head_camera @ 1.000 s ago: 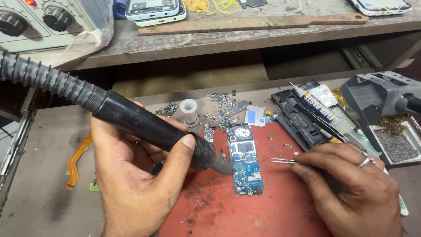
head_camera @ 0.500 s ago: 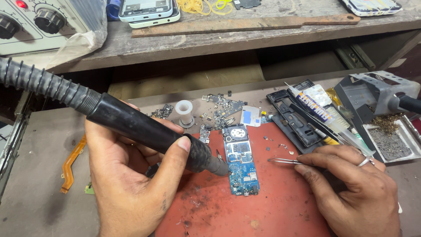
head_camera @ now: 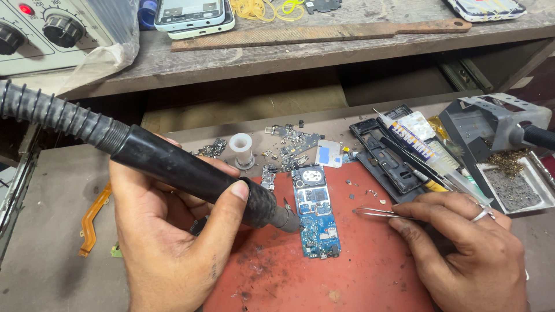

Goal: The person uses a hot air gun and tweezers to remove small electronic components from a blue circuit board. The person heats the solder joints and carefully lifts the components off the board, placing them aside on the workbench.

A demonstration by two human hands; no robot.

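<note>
In the head view, the left hand (head_camera: 167, 242) was closed around the black handle of a hot air tool (head_camera: 191, 173), with the thumb lying on top of the handle and the ribbed hose running away to the upper left. The metal nozzle of the tool pointed down to the left edge of a blue circuit board (head_camera: 317, 211), at about the middle of the board's length; I could not tell if the tip touched it. The board lay flat on a red mat (head_camera: 358, 271) on the tabletop (head_camera: 46, 231), with its long side going away from the person. The right hand (head_camera: 462, 248) held thin metal tweezers (head_camera: 376, 212) in a pinch, and a ring was on one finger. The tips of the tweezers were together and pointed left, near the right edge of the board but apart from it. Behind the board there were a small white spool (head_camera: 241, 149) and many small loose parts. An orange flat cable (head_camera: 92, 219) lay on the tabletop left of the left hand. To the right were a black phone frame (head_camera: 387, 159) and a grey stand (head_camera: 491, 124). On the shelf above, a white phone (head_camera: 193, 14) lay beside a grey box with knobs (head_camera: 46, 26).
</note>
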